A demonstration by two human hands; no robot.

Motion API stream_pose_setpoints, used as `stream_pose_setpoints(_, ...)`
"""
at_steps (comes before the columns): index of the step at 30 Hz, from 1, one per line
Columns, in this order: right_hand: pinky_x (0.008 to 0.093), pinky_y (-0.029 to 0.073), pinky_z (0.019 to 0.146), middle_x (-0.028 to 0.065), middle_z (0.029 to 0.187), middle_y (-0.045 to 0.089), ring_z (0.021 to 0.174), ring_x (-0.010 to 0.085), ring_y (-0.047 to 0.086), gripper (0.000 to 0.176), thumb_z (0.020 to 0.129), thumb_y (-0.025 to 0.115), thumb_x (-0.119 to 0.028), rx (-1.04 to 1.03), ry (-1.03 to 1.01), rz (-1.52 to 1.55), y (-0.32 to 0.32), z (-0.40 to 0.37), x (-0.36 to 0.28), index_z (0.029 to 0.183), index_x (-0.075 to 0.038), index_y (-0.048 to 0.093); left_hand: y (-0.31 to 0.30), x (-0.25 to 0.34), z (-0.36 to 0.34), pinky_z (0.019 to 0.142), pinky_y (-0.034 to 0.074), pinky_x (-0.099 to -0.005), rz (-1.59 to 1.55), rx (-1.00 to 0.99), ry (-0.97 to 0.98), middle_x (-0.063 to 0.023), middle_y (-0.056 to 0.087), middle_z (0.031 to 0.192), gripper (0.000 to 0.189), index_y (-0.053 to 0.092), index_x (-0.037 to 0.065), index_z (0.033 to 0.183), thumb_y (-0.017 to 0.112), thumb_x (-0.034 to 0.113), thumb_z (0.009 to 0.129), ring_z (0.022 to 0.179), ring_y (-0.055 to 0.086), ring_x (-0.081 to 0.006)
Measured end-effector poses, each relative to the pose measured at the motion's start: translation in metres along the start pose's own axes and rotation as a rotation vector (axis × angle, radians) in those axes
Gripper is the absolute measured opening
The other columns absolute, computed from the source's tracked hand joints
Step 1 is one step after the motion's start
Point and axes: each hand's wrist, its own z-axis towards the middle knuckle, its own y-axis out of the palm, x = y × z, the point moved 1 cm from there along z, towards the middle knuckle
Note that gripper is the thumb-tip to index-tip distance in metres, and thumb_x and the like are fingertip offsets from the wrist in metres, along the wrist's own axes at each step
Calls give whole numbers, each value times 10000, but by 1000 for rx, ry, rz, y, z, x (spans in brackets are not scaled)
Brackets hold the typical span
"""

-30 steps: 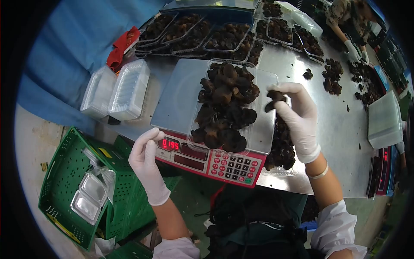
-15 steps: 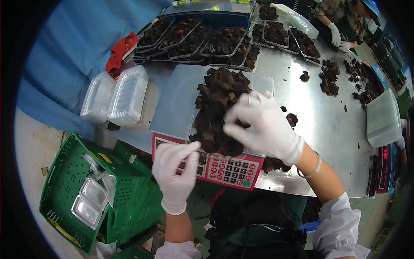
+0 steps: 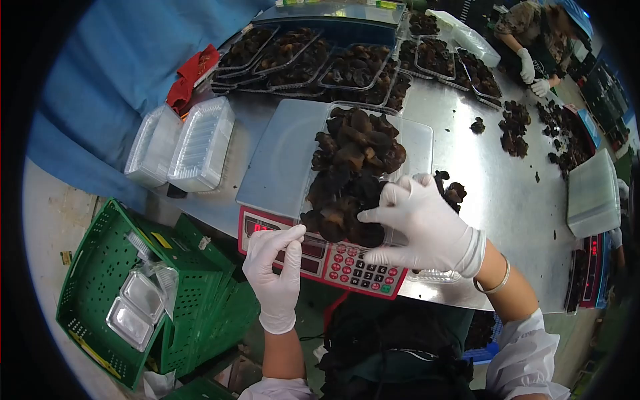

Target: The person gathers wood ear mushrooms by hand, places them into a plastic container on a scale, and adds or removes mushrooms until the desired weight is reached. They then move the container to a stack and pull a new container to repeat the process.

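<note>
Dark brown wood-ear-like pieces [image 3: 353,167] fill a clear plastic tray [image 3: 399,110] on the platform of a red and white scale [image 3: 363,270]. My left hand [image 3: 275,273], in a white glove, is in front of the scale's display, its thumb and curled index finger apart with no item visible between them. My right hand [image 3: 427,230], also gloved, is at the tray's near right side with fingers spread, the index fingertip touching the pieces. Beside it on the table are a few more dark pieces [image 3: 455,193].
Filled trays [image 3: 357,67] line the table's back. Stacked empty trays [image 3: 203,143] stand at left, above green crates [image 3: 100,267]. A co-worker's gloved hands [image 3: 527,67] are at upper right. A tray stack [image 3: 592,193] and another scale [image 3: 592,267] are at the right edge.
My right hand has moved down from over the pieces to the tray's near right edge, its fingers wider apart. My left hand has shifted slightly. Red digits now show on the scale's display.
</note>
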Motion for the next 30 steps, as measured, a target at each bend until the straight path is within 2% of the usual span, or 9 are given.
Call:
stream_pose_setpoints(2, 391, 367, 855, 48, 935, 555, 956, 232, 524, 376, 775, 780, -425, -93, 9, -27, -1, -6, -2, 1028, -148, 756, 1, -1, -1, 780, 473, -316, 2, -3, 3, -51, 699, 850, 170, 738, 31, 1018, 702, 24, 853, 806, 596, -198)
stream_pose_setpoints(12, 374, 330, 868, -10, 832, 534, 911, 195, 499, 155, 774, 801, -281, -103, 44, 178, -3, -8, 11, 819, -168, 704, -5, -5, -12, 767, 478, -300, -82, 174, -61, -66, 685, 857, 141, 730, 8, 993, 674, 13, 865, 818, 606, -191)
stream_pose_setpoints(17, 329, 395, 806, -5, 829, 594, 833, 182, 534, 139, 767, 787, -151, 116, 70, 410, -25, -14, 9, 793, -106, 658, -13, 1, -23, 746, 482, -307, -108, 268, -33, -90, 667, 847, 132, 703, -27, 962, 636, 59, 888, 799, 611, -197)
stream_pose_setpoints(20, 305, 454, 751, 37, 838, 641, 791, 175, 585, 162, 770, 789, -122, 91, 223, 787, -36, -41, -1, 798, -59, 643, 1, 29, -33, 762, 527, -342, -165, -67, 19, -106, 724, 963, 203, 701, 12, 976, 713, 90, 788, 826, 655, -233)
stream_pose_setpoints(21, 304, 472, 744, 59, 848, 655, 790, 174, 604, 168, 786, 786, -122, 70, 270, 855, -34, -52, -4, 797, -46, 636, 16, 34, -34, 786, 498, -296, -157, -168, 179, -89, 685, 918, 473, 670, 3, 1091, 702, 429, 886, 807, 653, -188)
stream_pose_setpoints(24, 299, 503, 745, 90, 857, 694, 803, 164, 647, 196, 852, 778, -142, 49, 396, 1055, -21, -86, -12, 801, -26, 629, 51, 60, -57, 907, 494, -321, -725, -719, -248, -168, 591, 1340, 961, 312, -33, 1519, 857, 232, 773, 969, 642, -156)
stream_pose_setpoints(25, 296, 500, 747, 84, 848, 694, 795, 159, 643, 204, 856, 781, -158, 70, 460, 1096, -15, -100, -13, 803, -30, 631, 64, 59, -67, 898, 500, -306, -699, -819, -211, -168, 494, 1445, 977, 223, -20, 1549, 827, 206, 816, 1002, 634, -149)
stream_pose_setpoints(28, 286, 490, 761, 68, 846, 685, 802, 144, 628, 223, 863, 783, -189, 158, 612, 1137, -1, -132, -18, 812, -39, 627, 87, 50, -81, 750, 515, -249, -661, -1037, -392, -78, 700, 968, 485, 561, 17, 1353, 722, 137, 911, 833, 652, -100)
stream_pose_setpoints(30, 279, 483, 774, 58, 854, 677, 818, 136, 618, 234, 866, 783, -205, 231, 707, 1135, 8, -152, -17, 819, -44, 621, 93, 51, -88, 723, 510, -246, -776, -1021, -512, -48, 684, 870, 367, 611, 21, 1271, 697, 124, 929, 782, 644, -87)
